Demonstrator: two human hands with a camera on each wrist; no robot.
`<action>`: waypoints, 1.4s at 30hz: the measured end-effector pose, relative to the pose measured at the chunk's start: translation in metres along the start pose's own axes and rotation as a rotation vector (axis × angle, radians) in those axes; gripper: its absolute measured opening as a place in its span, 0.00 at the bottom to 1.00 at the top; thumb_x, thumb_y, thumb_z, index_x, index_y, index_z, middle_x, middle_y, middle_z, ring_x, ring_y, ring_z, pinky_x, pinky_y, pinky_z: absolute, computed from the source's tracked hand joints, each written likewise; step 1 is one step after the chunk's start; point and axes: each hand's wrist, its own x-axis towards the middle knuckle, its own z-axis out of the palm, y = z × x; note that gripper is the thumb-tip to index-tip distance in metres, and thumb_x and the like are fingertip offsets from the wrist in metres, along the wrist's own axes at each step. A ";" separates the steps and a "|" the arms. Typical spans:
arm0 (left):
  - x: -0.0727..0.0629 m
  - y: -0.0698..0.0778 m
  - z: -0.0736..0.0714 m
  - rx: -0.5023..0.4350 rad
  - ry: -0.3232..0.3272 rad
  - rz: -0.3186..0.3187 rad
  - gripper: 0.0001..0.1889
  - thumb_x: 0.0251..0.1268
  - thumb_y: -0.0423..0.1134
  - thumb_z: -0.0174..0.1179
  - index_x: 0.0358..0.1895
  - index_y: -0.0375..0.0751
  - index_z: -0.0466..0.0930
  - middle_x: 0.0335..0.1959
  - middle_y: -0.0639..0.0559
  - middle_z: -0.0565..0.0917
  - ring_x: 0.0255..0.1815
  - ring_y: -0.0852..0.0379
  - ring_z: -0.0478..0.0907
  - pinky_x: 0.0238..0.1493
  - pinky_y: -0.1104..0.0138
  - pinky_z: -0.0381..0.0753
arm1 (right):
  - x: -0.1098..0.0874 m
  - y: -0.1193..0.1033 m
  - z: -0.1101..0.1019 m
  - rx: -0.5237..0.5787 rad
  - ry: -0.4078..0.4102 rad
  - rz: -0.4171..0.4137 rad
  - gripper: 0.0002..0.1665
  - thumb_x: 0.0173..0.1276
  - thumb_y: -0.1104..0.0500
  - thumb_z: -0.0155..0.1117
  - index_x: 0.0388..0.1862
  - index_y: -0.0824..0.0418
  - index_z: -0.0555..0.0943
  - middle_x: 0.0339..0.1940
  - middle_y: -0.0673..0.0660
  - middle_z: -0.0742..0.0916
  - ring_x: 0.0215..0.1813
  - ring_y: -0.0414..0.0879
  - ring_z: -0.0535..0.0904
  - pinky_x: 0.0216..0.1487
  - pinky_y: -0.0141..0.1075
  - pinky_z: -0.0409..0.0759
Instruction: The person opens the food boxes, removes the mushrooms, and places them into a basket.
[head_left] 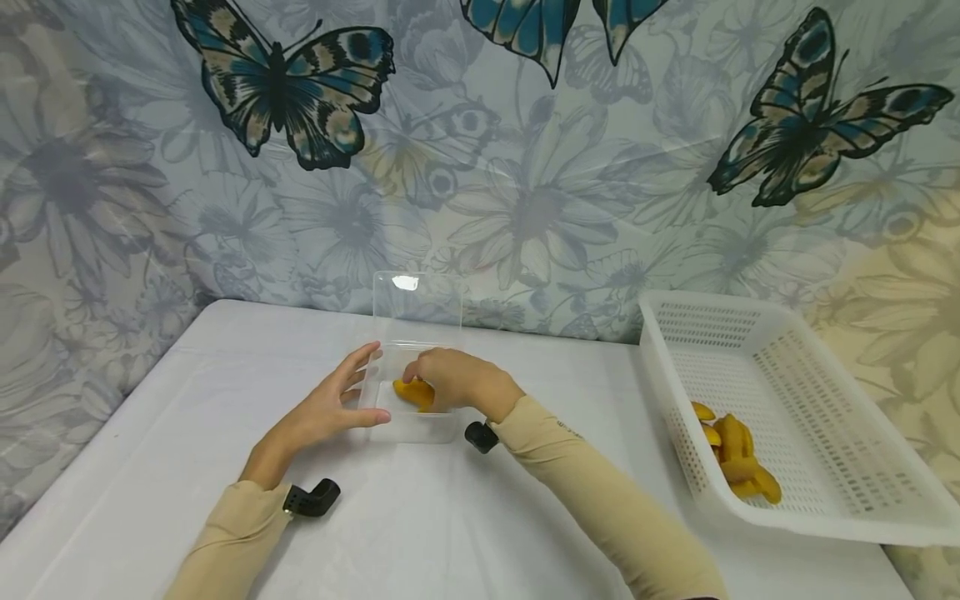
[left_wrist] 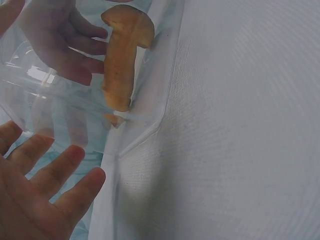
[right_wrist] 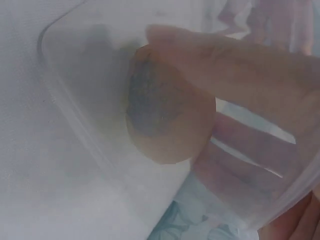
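Observation:
A clear plastic box (head_left: 412, 429) stands on the table with its transparent lid (head_left: 417, 308) raised at the back. Inside lies a yellow-brown mushroom (left_wrist: 120, 70), its cap and thick stem visible through the wall in the left wrist view. My right hand (head_left: 453, 382) reaches into the box and holds this mushroom; in the right wrist view the thumb lies against its rounded cap (right_wrist: 170, 125). Beside the box's left wall is my left hand (head_left: 322, 408), its fingers spread and the thumb pointing along the front. Whether those fingers touch the plastic is hard to tell.
To the right stands a white perforated basket (head_left: 840, 417) holding several yellow mushrooms (head_left: 738, 458) at its near left side. White cloth (head_left: 360, 525) covers the table, and a butterfly-patterned backdrop (head_left: 540, 208) hangs behind it.

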 end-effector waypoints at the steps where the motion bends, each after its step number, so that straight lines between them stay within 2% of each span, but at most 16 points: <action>1: 0.000 0.001 0.000 0.002 0.000 -0.002 0.52 0.58 0.46 0.72 0.80 0.63 0.44 0.82 0.46 0.48 0.80 0.31 0.47 0.76 0.38 0.56 | 0.000 0.000 0.000 -0.012 -0.003 0.007 0.27 0.62 0.59 0.74 0.61 0.58 0.81 0.59 0.53 0.85 0.56 0.44 0.80 0.64 0.34 0.78; 9: 0.002 0.006 -0.001 0.006 -0.008 -0.006 0.53 0.58 0.46 0.72 0.80 0.62 0.43 0.82 0.45 0.48 0.80 0.30 0.47 0.76 0.38 0.56 | 0.000 -0.002 0.001 -0.051 0.001 -0.014 0.25 0.64 0.61 0.71 0.62 0.57 0.81 0.57 0.53 0.85 0.55 0.45 0.80 0.64 0.35 0.78; 18: 0.003 0.004 -0.002 0.011 -0.007 0.012 0.52 0.59 0.46 0.72 0.80 0.60 0.43 0.82 0.42 0.47 0.79 0.29 0.47 0.75 0.36 0.55 | 0.003 -0.004 0.002 -0.131 -0.005 -0.021 0.19 0.66 0.61 0.70 0.56 0.57 0.84 0.53 0.52 0.87 0.52 0.46 0.81 0.60 0.36 0.80; 27: 0.001 0.005 0.000 0.014 -0.008 0.022 0.52 0.59 0.45 0.71 0.80 0.58 0.43 0.82 0.42 0.48 0.79 0.28 0.47 0.75 0.37 0.57 | -0.001 0.002 0.004 0.012 0.047 -0.077 0.21 0.64 0.60 0.72 0.57 0.59 0.83 0.56 0.52 0.86 0.53 0.43 0.81 0.61 0.32 0.79; 33: -0.001 0.003 0.002 0.012 -0.003 0.013 0.52 0.59 0.46 0.71 0.80 0.59 0.43 0.82 0.43 0.47 0.79 0.29 0.47 0.75 0.38 0.56 | -0.002 0.003 0.005 0.055 0.076 -0.093 0.23 0.64 0.59 0.71 0.58 0.59 0.82 0.58 0.53 0.85 0.54 0.44 0.80 0.60 0.32 0.79; 42: -0.002 0.004 0.001 0.005 0.001 -0.003 0.52 0.59 0.45 0.72 0.80 0.61 0.43 0.82 0.43 0.48 0.79 0.29 0.47 0.75 0.38 0.56 | -0.011 0.006 -0.007 0.158 0.104 -0.086 0.24 0.61 0.61 0.71 0.57 0.60 0.83 0.55 0.54 0.86 0.44 0.42 0.78 0.47 0.27 0.79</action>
